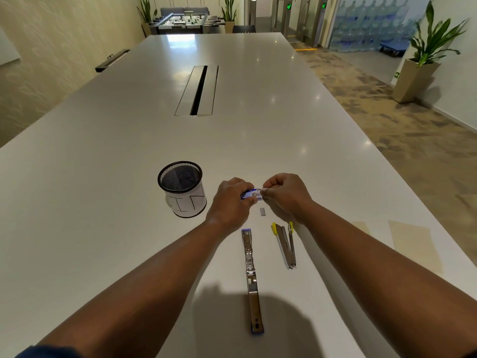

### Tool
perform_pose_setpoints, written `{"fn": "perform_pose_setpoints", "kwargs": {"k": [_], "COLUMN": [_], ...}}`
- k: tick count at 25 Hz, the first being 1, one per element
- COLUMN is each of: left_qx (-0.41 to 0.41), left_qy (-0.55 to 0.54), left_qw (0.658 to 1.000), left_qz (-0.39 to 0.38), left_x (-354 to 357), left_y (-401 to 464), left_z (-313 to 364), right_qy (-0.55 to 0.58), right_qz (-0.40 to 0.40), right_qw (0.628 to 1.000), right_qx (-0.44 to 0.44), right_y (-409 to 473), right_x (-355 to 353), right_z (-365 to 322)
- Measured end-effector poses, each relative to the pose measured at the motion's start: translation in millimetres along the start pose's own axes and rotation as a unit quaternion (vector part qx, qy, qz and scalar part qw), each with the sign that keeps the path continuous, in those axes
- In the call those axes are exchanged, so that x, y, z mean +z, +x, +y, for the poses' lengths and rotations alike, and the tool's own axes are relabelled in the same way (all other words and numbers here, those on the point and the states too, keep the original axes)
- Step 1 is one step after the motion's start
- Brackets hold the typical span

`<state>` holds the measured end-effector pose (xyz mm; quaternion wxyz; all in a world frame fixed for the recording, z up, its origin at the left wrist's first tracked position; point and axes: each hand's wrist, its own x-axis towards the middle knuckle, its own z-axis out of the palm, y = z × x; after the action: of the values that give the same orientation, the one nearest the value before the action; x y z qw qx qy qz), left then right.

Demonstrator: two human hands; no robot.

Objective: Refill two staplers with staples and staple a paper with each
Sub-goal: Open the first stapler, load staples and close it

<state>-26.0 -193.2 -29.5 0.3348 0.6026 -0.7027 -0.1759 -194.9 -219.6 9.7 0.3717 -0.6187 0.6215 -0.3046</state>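
Above the counter (103,177), just right of the mesh pen cup (182,188), we see the left hand (231,200) gripping a small blue staple box (251,195) while the right hand (285,193) pinches its end with curled fingers. Nearer us lie a loose staple strip (262,211), a purple stapler (251,277) opened flat, and a yellow stapler (285,245) spread open; tan paper (413,244) rests far right

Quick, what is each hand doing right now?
Left hand: grips a small staple box.
Right hand: fingers pinch at the end of the same box; what they hold cannot be told.
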Motion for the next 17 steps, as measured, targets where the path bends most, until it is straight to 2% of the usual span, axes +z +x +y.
{"fn": "perform_pose_setpoints", "kwargs": {"k": [9,15,17], "left_qx": [-0.009,-0.023,-0.034], "left_qy": [-0.009,-0.024,-0.049], "left_qw": [1.000,0.999,0.998], "left_qz": [0.002,0.019,0.029], "left_x": [0.6,-6.4,-9.2], "left_y": [0.5,-6.4,-9.1], "left_z": [0.2,8.0,10.1], "right_qy": [-0.017,-0.013,-0.010], "right_qz": [-0.022,-0.163,-0.178], "right_qw": [0.999,0.986,0.983], "right_qx": [-0.033,-0.046,-0.042], "right_y": [-5.8,-15.7,-18.2], "right_x": [-4.8,-22.6,-26.4], "right_z": [4.5,9.1,8.8]}}
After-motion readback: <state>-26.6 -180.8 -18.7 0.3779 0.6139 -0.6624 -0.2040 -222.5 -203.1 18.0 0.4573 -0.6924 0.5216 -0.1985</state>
